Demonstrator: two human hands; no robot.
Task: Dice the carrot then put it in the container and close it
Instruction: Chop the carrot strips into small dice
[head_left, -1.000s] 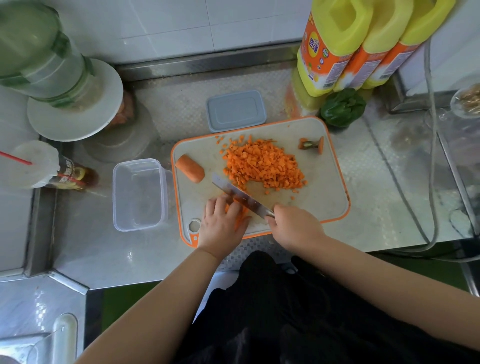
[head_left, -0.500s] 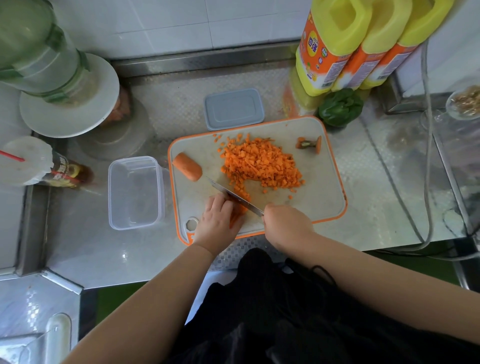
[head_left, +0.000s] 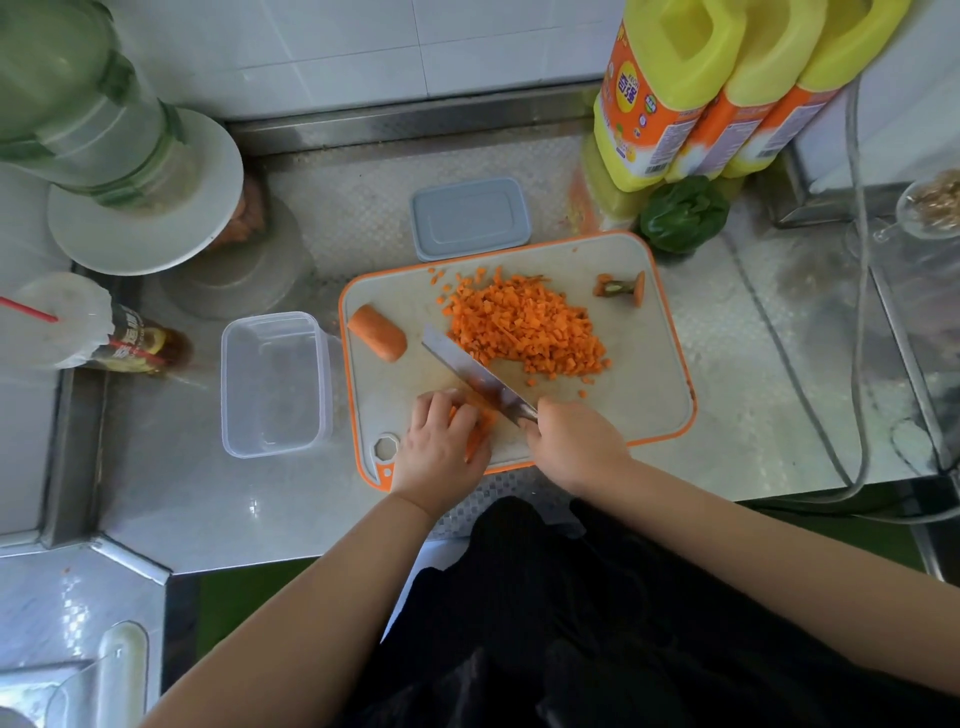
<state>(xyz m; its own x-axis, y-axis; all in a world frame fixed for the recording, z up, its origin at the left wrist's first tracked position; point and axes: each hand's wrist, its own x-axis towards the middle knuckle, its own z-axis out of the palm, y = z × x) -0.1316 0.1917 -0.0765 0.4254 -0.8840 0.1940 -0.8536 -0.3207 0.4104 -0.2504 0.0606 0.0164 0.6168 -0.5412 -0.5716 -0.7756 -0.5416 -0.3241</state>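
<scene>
Orange carrot strips (head_left: 475, 431) were pinned under the left hand (head_left: 439, 452), fingers curled, at the cutting board's (head_left: 644, 395) near edge; the knife (head_left: 475, 376) was gripped by the right hand (head_left: 576, 441); the container (head_left: 275, 384) was left beside the board's left edge.

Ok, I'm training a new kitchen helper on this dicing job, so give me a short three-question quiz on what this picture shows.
1. True or false: the clear container already holds diced carrot.
2. Which hand grips the knife? A) left hand B) right hand C) neither
3. Fill the gap: the grey lid lies on the counter just ____ the cutting board.

Key
1. False: it stands empty, left of the board; the diced carrot pile is on the board.
2. B: the left hand holds down carrot strips beside the blade.
3. Behind, on the far side from the person.
</scene>
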